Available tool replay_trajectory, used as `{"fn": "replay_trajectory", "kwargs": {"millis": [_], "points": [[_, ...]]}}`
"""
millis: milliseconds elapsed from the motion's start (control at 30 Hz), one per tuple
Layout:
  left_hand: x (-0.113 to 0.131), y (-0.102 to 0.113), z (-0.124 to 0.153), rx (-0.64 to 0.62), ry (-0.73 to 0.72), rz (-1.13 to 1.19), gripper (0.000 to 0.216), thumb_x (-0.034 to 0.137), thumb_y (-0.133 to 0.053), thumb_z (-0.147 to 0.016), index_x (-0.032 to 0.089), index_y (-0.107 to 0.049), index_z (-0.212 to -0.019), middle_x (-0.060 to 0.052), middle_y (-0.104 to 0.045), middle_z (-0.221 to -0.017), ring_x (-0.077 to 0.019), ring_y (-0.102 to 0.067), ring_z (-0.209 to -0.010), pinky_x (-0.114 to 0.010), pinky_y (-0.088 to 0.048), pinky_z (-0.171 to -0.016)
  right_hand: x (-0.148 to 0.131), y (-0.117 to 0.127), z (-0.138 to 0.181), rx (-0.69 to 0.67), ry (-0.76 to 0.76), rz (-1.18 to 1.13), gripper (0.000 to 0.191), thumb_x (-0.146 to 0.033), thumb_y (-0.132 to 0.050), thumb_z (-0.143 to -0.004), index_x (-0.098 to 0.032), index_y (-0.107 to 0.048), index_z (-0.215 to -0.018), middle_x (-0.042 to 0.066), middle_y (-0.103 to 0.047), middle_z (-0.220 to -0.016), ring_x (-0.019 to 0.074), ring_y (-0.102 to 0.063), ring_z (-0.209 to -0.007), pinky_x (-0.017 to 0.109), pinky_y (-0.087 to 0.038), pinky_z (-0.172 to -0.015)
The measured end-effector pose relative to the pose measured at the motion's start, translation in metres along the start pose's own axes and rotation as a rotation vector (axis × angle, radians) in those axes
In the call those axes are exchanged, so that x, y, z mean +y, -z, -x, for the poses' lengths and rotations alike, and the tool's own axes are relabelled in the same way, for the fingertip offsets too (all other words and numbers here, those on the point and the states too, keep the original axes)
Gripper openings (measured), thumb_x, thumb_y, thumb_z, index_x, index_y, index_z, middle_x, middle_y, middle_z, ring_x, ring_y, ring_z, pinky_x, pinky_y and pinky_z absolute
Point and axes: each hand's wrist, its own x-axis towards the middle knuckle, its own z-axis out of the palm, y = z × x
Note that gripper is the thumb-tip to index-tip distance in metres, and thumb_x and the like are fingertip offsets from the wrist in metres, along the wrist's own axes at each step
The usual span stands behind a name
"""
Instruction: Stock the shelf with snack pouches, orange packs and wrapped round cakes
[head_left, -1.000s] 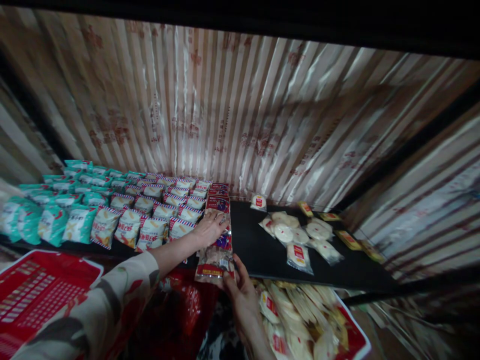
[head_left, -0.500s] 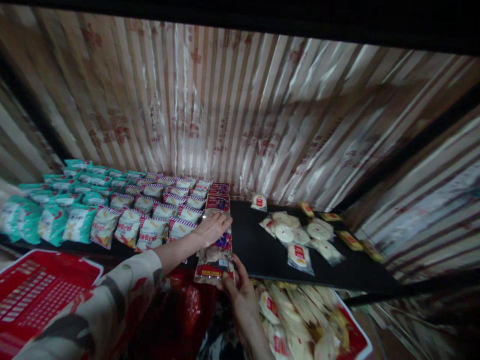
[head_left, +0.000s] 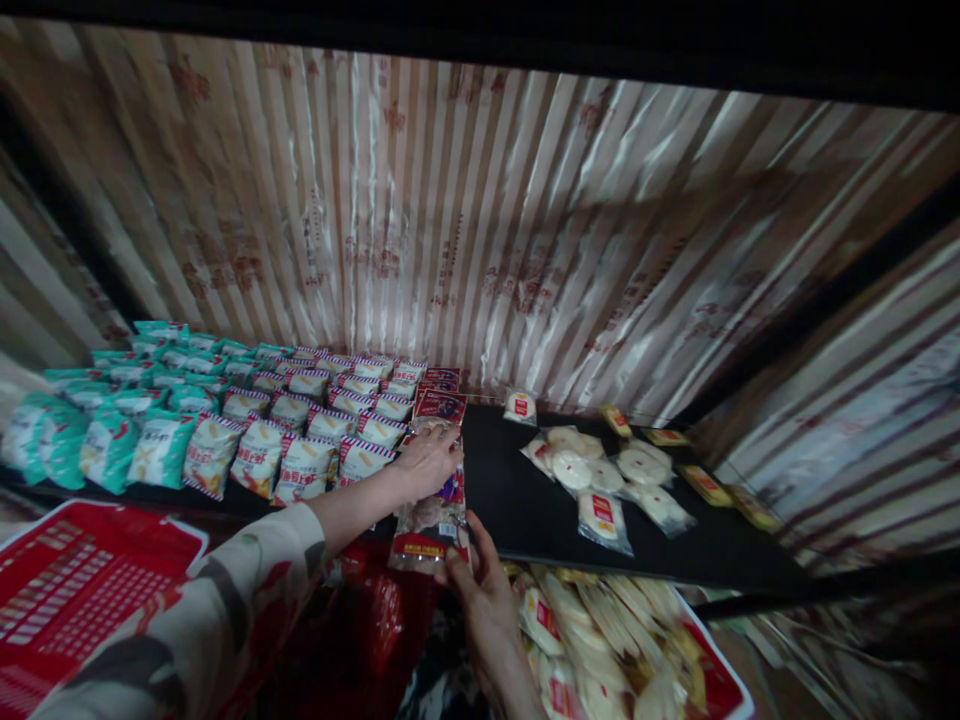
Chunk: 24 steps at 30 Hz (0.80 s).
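Note:
A dark red and purple snack packet [head_left: 427, 512] with a clear lower part lies at the shelf's front, its bottom end jutting past the edge. My left hand [head_left: 430, 462] lies over the packet's upper part, fingers bent onto it and thumb hidden. At the lower right corner my right hand [head_left: 484, 590] pinches the same packet between thumb and fingers. Behind it, several matching red packets [head_left: 439, 405] form a row. White striped snack bags [head_left: 365, 458] stand close to the left of this row.
Teal snack bags [head_left: 161, 448] fill the left of the black shelf [head_left: 499, 490]. To the right lie clear packs of round white pieces [head_left: 574, 468] and small yellow packs [head_left: 705, 485]. Below are a red basket [head_left: 150, 515] and another red basket [head_left: 724, 660] heaped with packs.
Both hands stay on the packet. The left hand's fingers look slightly more bent, and the view has shifted a little.

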Motion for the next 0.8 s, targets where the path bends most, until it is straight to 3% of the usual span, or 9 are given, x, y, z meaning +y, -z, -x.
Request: {"fn": "replay_trajectory", "kwargs": {"millis": [167, 400, 633, 800], "points": [[0.002, 0.002, -0.006, -0.030, 0.009, -0.034, 0.025, 0.010, -0.043, -0.085, 0.014, -0.059, -0.103, -0.013, -0.054, -0.122, -0.0245, -0.050, -0.111, -0.039, -0.044, -0.089, 0.001, 0.000, 0.001, 0.009, 0.019, 0.015, 0.091, -0.049, -0.073, -0.061, -0.018, -0.034, -0.137, 0.005, -0.070, -0.097, 0.0193, -0.065, -0.081, 0.029, -0.051, -0.071], [0.008, 0.001, -0.006, -0.053, -0.011, -0.071, 0.026, 0.005, -0.042, -0.084, 0.008, -0.060, -0.103, -0.018, -0.056, -0.118, -0.0269, -0.054, -0.105, -0.038, -0.046, -0.082, 0.004, 0.002, 0.001, 0.013, 0.020, 0.007, 0.087, -0.045, -0.072, -0.063, -0.016, -0.034, -0.136, 0.005, -0.070, -0.094, 0.0188, -0.065, -0.079, 0.030, -0.051, -0.074], [0.012, -0.001, -0.004, -0.039, -0.027, -0.080, 0.024, 0.006, -0.043, -0.083, 0.007, -0.059, -0.101, -0.015, -0.060, -0.107, -0.0266, -0.055, -0.098, -0.038, -0.047, -0.076, 0.009, 0.005, -0.005, 0.037, 0.044, 0.018, 0.084, -0.044, -0.073, -0.063, -0.017, -0.038, -0.134, 0.004, -0.070, -0.091, 0.0185, -0.066, -0.076, 0.029, -0.052, -0.071], [0.002, 0.005, -0.012, -0.023, -0.013, -0.057, 0.019, 0.009, -0.042, -0.086, 0.009, -0.060, -0.093, -0.013, -0.061, -0.099, -0.0230, -0.057, -0.093, -0.036, -0.047, -0.078, 0.011, 0.006, -0.008, 0.019, 0.037, 0.014, 0.080, -0.042, -0.072, -0.064, -0.019, -0.039, -0.134, 0.007, -0.067, -0.108, 0.0192, -0.066, -0.083, 0.030, -0.053, -0.072]]}}
